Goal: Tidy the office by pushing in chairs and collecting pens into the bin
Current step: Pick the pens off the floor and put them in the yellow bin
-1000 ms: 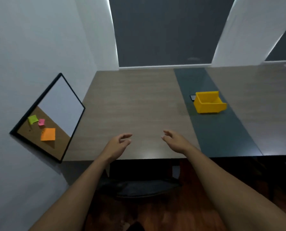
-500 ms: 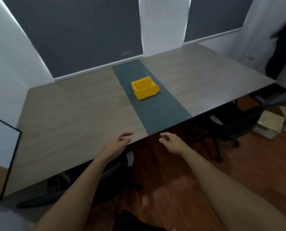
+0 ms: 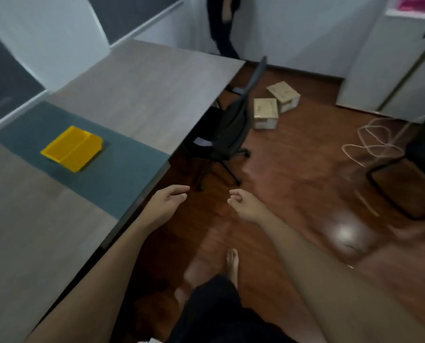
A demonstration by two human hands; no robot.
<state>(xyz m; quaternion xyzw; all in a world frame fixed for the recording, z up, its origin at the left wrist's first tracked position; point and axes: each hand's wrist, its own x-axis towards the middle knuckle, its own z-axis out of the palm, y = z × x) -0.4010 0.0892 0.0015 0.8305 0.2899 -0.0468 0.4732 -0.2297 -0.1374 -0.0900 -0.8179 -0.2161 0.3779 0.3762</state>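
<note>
A yellow bin (image 3: 72, 149) sits on the dark green strip of the long wooden table (image 3: 132, 90) at the left. A black office chair (image 3: 227, 129) stands partly under the table's right end, its back sticking out over the floor. My left hand (image 3: 168, 201) hovers just past the table's near edge, fingers loosely apart, holding nothing. My right hand (image 3: 243, 203) hangs over the floor beside it, fingers curled, empty. No pens are visible.
Two cardboard boxes (image 3: 273, 105) lie on the wooden floor behind the chair. Loose white cable (image 3: 372, 142) coils at the right by a dark object (image 3: 409, 177). A white cabinet (image 3: 399, 65) stands far right. A person (image 3: 222, 23) stands by the far wall.
My view has swung to the right, from the table's left end and wall board to its right end, the chair and floor. Both hands stayed out in front, empty.
</note>
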